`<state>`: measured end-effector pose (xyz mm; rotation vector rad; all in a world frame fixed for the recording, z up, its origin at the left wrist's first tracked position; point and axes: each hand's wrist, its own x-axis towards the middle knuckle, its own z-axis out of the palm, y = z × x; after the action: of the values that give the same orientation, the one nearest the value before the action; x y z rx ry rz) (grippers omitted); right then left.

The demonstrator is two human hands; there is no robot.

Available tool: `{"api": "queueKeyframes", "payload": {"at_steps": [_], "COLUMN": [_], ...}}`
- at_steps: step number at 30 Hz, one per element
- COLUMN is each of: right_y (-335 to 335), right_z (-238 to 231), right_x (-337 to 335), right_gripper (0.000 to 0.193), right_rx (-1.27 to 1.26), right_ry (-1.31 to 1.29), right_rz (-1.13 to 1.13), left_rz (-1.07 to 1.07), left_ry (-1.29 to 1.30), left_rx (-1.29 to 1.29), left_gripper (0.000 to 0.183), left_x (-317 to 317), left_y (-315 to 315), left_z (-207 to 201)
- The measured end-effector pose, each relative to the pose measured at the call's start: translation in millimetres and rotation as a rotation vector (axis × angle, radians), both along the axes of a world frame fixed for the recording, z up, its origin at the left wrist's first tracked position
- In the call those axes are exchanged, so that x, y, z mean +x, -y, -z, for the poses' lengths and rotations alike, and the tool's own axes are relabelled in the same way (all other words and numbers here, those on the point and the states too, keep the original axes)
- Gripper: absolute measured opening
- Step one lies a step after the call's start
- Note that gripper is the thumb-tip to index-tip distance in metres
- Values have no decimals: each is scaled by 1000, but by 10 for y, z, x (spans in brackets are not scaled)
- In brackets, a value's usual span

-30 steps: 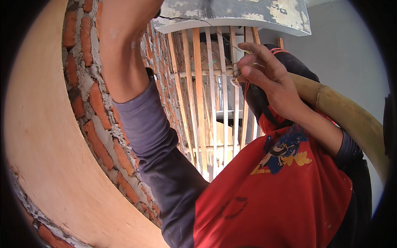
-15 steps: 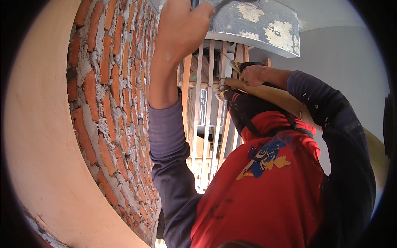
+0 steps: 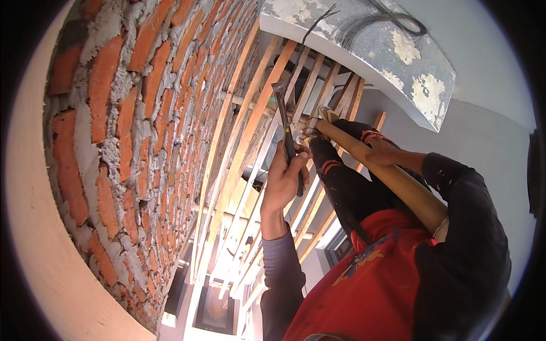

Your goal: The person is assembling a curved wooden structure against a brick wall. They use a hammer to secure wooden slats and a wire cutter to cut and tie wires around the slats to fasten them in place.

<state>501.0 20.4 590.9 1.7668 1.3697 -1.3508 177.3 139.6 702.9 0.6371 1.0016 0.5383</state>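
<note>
My left hand is closed around the black grip of a slim metal tool. Its dark narrow head points up and away, too small in the picture to tell its exact kind. To the right, my right hand lies closed over a thick yellowish bamboo pole. That pole slants from near my feet back under my right arm. Part of the right hand's grip is hidden behind the pole.
Beneath my feet runs a platform of spaced wooden slats, with a drop visible through the gaps. A rough brick wall rises at left. A grey ledge with peeling patches holds a coil of thin black wire.
My left hand has come down from the top edge, bringing the tool into full view. The right hand has shifted nearer along the pole. The whole view has turned and moved.
</note>
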Motion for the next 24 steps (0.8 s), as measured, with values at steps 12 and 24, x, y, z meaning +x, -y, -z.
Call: {"api": "queueKeyframes", "payload": {"at_steps": [12,24], "right_y": [-115,-129], "right_z": [146,256], "right_x": [-323,-267], "right_gripper": [70,61], "right_rx": [-104,-35], "right_ry": [-40,-174], "right_rz": [-6,-22], "left_rz": [-35,-147], "left_ry": [-253,-364], "left_rx": [-201,-442], "left_gripper": [9,15], "left_x": [-313,-167], "left_y": [305,-44], "left_z": [1514,2324]}}
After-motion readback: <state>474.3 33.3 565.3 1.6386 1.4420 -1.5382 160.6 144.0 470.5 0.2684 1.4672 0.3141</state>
